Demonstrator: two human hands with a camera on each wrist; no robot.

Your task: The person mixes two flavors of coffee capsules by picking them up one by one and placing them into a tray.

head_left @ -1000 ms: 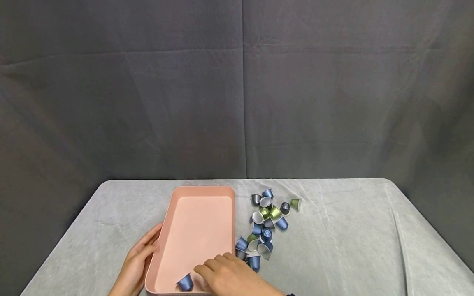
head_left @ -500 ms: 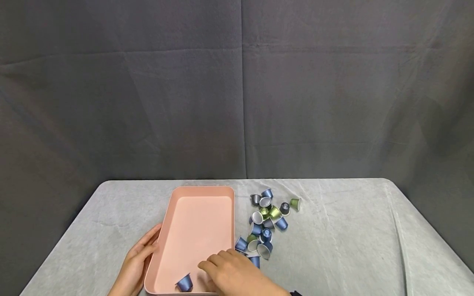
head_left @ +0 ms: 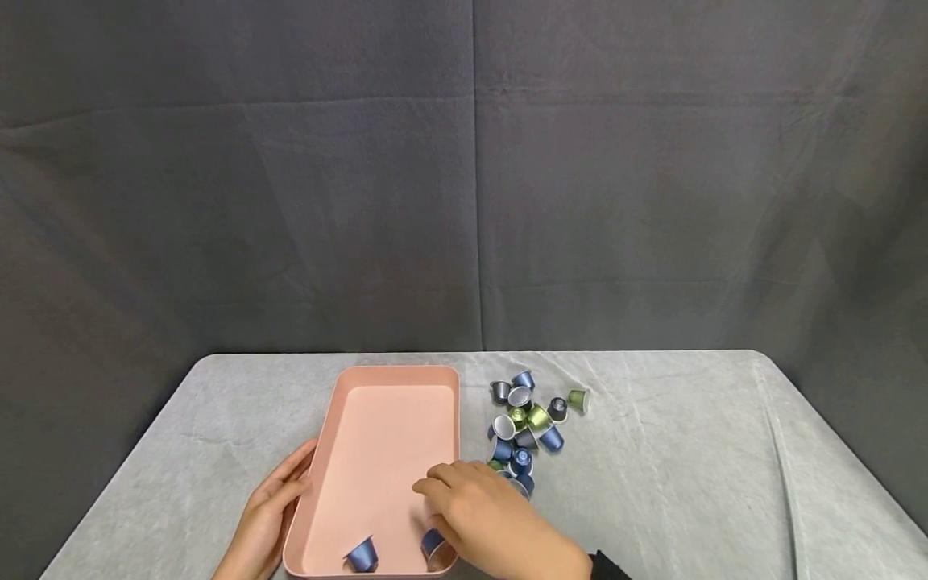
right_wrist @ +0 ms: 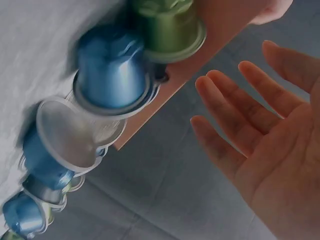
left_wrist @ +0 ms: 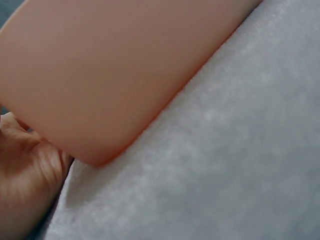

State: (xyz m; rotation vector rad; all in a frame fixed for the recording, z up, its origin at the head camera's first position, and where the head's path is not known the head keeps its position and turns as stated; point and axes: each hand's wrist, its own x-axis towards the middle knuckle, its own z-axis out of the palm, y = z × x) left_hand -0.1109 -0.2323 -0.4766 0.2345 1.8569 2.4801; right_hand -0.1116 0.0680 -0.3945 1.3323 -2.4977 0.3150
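My left hand (head_left: 264, 511) lies against the left wall of a pink rectangular tray (head_left: 395, 435), its fingers extended along the side and thumb near the rim. In the left wrist view its palm (left_wrist: 30, 175) shows beside the tray's corner. A blue coffee capsule (head_left: 362, 556) lies on its side in the near left of the tray. Another dark blue capsule (head_left: 433, 546) is in the near right corner, partly covered by my right hand (head_left: 489, 515). That hand hangs over the tray's right rim; in the right wrist view its fingers (right_wrist: 225, 100) are loosely spread and hold nothing.
Several blue, green and dark capsules (head_left: 520, 461) lie in a loose pile right of the tray, the nearest ones hidden by my right hand. A green capsule (head_left: 578, 400) sits at the pile's far right. Grey cloth covers the table (head_left: 674, 467); a dark curtain (head_left: 616, 201) hangs behind.
My right hand has moved right and slightly away from me, uncovering the second capsule in the tray's near right corner. The left hand, tray and first capsule look the same.
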